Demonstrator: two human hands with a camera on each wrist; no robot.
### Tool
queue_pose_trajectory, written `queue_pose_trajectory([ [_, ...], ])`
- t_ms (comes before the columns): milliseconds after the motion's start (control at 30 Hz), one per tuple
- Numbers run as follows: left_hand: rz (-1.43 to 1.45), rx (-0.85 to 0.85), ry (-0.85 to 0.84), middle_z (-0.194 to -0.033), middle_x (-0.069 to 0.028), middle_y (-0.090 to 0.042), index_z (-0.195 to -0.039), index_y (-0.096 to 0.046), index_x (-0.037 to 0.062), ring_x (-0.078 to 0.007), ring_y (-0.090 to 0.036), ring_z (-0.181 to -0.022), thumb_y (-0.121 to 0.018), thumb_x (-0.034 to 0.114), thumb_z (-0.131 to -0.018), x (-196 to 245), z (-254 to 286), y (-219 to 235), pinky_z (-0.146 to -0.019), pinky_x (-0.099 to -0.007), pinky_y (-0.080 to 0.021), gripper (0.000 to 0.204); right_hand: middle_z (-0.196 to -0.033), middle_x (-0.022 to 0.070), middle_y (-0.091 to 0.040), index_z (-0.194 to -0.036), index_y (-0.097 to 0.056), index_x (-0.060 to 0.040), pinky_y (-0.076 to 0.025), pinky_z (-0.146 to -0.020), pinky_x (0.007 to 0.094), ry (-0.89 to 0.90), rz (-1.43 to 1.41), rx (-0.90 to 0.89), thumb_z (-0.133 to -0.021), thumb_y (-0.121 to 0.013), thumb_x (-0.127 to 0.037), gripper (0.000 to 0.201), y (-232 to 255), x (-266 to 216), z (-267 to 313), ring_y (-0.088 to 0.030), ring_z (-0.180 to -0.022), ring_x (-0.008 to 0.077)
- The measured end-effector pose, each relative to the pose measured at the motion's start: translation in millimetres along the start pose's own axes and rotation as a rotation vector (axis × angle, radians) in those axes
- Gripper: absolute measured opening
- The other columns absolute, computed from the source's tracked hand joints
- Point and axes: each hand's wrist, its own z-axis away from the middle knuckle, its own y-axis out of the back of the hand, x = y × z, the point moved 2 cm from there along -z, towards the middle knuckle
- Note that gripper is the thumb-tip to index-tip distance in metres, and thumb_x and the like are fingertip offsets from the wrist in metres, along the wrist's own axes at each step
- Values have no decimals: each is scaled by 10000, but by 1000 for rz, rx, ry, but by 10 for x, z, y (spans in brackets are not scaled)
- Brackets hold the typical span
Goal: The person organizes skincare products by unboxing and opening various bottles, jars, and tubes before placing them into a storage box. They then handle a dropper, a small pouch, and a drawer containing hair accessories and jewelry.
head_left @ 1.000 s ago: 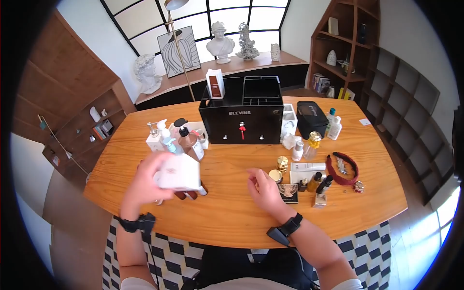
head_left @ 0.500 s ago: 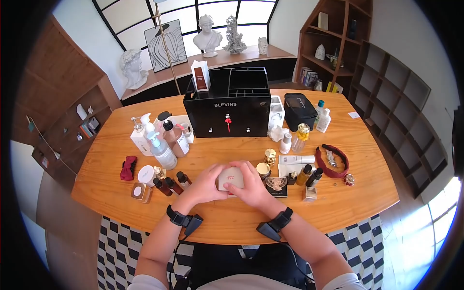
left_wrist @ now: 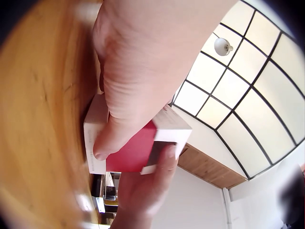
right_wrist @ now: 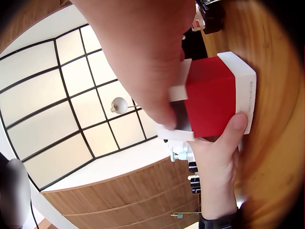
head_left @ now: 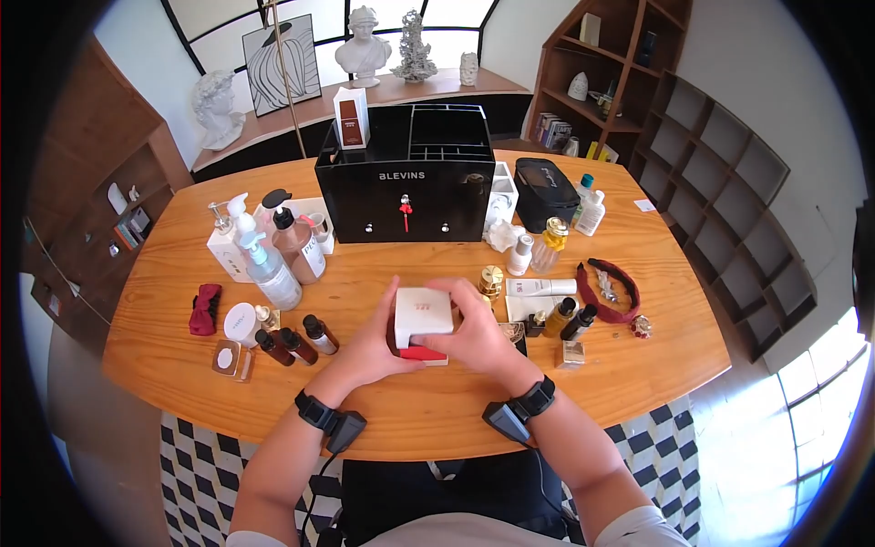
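Note:
Above the table's front middle, both hands hold a small white gift-style box. Its white lid [head_left: 424,312] is partly raised, and a red inner section [right_wrist: 209,98] shows between the lid and the white base [right_wrist: 245,90]. My left hand [head_left: 372,339] grips the base, its thumb [left_wrist: 105,145] lying across the base's side. My right hand [head_left: 485,330] grips the lid from the right, with the thumb by a cut-out in the lid's edge. What is inside the box is hidden.
A black organizer [head_left: 401,205] stands behind the hands, a brown-and-white carton [head_left: 351,118] on top. Left are pump bottles [head_left: 272,273], small dark bottles [head_left: 296,345] and a red bow [head_left: 205,310]. To the right lie a white tube [head_left: 542,286], a dark red headband [head_left: 629,314] and several cosmetics.
The left hand has brought the box from the left to the middle, where the right hand has taken hold too. The lid has risen, baring the red section.

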Motion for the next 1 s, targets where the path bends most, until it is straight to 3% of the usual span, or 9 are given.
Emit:
queue_pose_trajectory([
  [100, -127, -46, 49, -1396, -196, -551, -1599, -126, 45, -304, -566, -1286, -943, 154, -639, 53, 9, 32, -1064, -383, -453, 1266, -1198, 110, -572, -1279, -529, -30, -467, -962, 372, -13, -214, 246, -733, -878, -130, 656, 54, 149, -20, -565, -1120, 239],
  [167, -181, -72, 73, -1387, -222, -555, -1591, -162, 50, -339, -575, -1273, -937, 178, -645, 84, 14, 58, -1059, -391, -459, 1229, -1253, 144, -530, -1232, -508, -42, -442, -1001, 407, -8, 21, 533, -732, -882, -129, 630, 220, 176, -35, -529, -1170, 299],
  [233, -218, -82, 46, -1388, -251, -545, -1579, -206, 52, -375, -571, -1267, -923, 201, -659, 110, 27, 59, -1059, -401, -463, 1176, -1309, 185, -478, -1163, -495, -51, -420, -1025, 449, 58, 398, 673, -730, -886, -140, 590, 361, 90, -73, -486, -1206, 377],
  [267, -228, -68, 20, -1387, -243, -550, -1569, -238, 59, -370, -575, -1263, -927, 199, -655, 102, 34, 57, -1055, -402, -465, 1154, -1334, 215, -447, -1094, -496, -55, -419, -1022, 478, -1, 405, 667, -738, -872, -147, 526, 377, 128, -87, -468, -1211, 428],
  [467, -253, -57, -31, -1385, -241, -553, -1540, -317, 63, -376, -572, -1261, -917, 211, -672, 123, 39, 51, -1052, -412, -467, 1066, -1282, 229, -490, -1054, -512, -60, -425, -1011, 502, -204, 638, 490, -722, -846, -128, 476, 318, 392, -38, -483, -1192, 435],
  [1000, -281, -85, -6, -1422, -231, -526, -1555, -297, 66, -358, -549, -1289, -911, 243, -691, 100, 61, 87, -1074, -404, -448, 1075, -1230, 219, -491, -1006, -500, -55, -450, -973, 484, -210, 701, 443, -733, -827, -106, 429, 311, 511, -2, -489, -1143, 437],
])
